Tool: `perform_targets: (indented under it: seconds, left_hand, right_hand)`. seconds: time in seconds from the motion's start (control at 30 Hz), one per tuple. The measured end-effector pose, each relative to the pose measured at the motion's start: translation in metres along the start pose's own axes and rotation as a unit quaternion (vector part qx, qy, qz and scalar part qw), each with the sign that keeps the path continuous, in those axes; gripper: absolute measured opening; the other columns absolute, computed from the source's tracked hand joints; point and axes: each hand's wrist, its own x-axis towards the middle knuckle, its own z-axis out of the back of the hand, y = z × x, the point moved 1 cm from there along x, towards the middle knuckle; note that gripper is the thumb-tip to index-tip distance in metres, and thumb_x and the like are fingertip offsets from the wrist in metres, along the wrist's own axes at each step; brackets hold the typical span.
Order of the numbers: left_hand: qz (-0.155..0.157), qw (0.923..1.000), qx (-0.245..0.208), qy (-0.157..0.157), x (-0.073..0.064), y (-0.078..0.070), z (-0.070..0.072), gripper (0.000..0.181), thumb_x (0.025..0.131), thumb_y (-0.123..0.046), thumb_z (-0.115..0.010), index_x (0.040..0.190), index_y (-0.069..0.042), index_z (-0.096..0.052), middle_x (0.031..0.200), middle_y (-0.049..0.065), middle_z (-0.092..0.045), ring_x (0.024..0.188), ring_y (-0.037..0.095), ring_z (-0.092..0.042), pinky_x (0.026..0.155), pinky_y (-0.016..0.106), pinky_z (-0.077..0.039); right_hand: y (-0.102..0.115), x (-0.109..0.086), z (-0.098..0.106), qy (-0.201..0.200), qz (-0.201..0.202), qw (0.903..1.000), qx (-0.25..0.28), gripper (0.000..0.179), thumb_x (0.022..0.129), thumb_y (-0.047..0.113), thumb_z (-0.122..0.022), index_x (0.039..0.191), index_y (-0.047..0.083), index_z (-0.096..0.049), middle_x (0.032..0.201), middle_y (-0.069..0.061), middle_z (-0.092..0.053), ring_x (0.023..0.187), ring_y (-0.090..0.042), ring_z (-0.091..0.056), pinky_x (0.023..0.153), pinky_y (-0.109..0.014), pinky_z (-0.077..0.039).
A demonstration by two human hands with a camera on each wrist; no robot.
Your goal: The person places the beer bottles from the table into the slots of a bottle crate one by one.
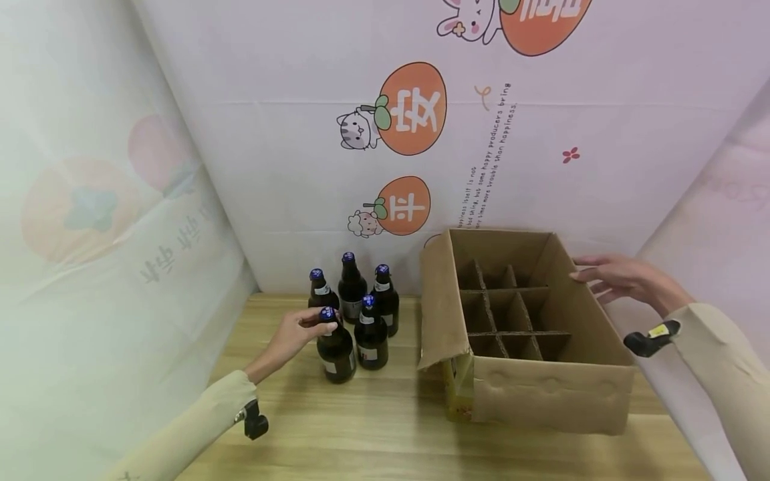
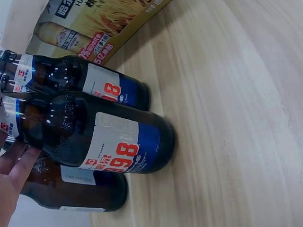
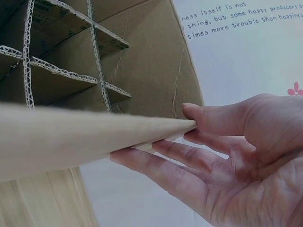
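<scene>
My left hand (image 1: 293,338) grips the neck of a dark brown beer bottle (image 1: 337,357), the front left one of a cluster. The bottle stands upright, its blue cap between thumb and fingers; its label (image 2: 120,142) shows a red 998 in the left wrist view. Close around it are several more capped bottles (image 1: 371,347). On the right sits an open cardboard box (image 1: 553,401) with dividers (image 1: 508,310) making several compartments. My right hand (image 1: 631,279) pinches the box's right wall, thumb on the inner side and fingers (image 3: 182,156) along the outside.
A wooden tabletop (image 1: 325,441) carries the bottles and box. Behind rises a white printed cloth wall (image 1: 301,167), with another cloth (image 1: 90,321) at the left. The box's left flap (image 1: 442,307) hangs outward, towards the bottles.
</scene>
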Motion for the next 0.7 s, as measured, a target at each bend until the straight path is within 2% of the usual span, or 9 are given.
perform_targets:
  seconds: [0.13,0.3,0.53,0.7]
  left_hand:
    - [0.008,0.9999,-0.013,-0.002,0.000,-0.002,0.002,0.044,0.095,-0.034,-0.080,0.131,-0.008,-0.074,0.126,0.008,-0.075,0.106,0.016,-0.073,0.094,0.040,-0.060]
    - [0.012,0.9994,-0.027,-0.019,0.001,-0.003,0.006,0.045,0.095,-0.033,-0.080,0.132,-0.008,-0.073,0.121,0.010,-0.077,0.102,0.015,-0.074,0.097,0.050,-0.058]
    - [0.028,0.9988,-0.008,-0.040,0.002,-0.002,0.010,0.051,0.094,-0.039,-0.080,0.134,-0.010,-0.072,0.125,0.009,-0.076,0.107,0.016,-0.073,0.092,0.033,-0.058]
    - [0.032,0.9985,-0.009,-0.044,0.002,-0.008,0.011,0.053,0.093,-0.042,-0.081,0.134,-0.010,-0.072,0.128,0.010,-0.074,0.110,0.020,-0.073,0.092,0.031,-0.058]
  right_hand:
    - [0.000,0.000,0.000,0.001,-0.001,1.0000,0.000,0.071,0.114,0.018,-0.041,0.159,-0.015,0.002,0.158,-0.045,-0.021,0.139,-0.064,-0.039,0.094,-0.042,-0.061]
    - [0.001,0.001,0.000,0.000,0.003,1.0000,-0.003,0.071,0.114,0.019,-0.041,0.159,-0.015,0.002,0.158,-0.045,-0.020,0.139,-0.064,-0.039,0.095,-0.043,-0.060]
    - [0.002,0.002,-0.001,-0.012,0.003,0.9999,-0.010,0.072,0.113,0.019,-0.044,0.159,-0.015,0.000,0.157,-0.045,-0.026,0.136,-0.062,-0.045,0.093,-0.042,-0.061]
    - [0.000,0.001,-0.001,-0.012,0.002,0.9999,-0.011,0.072,0.113,0.019,-0.044,0.158,-0.016,0.000,0.156,-0.044,-0.028,0.135,-0.062,-0.046,0.092,-0.042,-0.061]
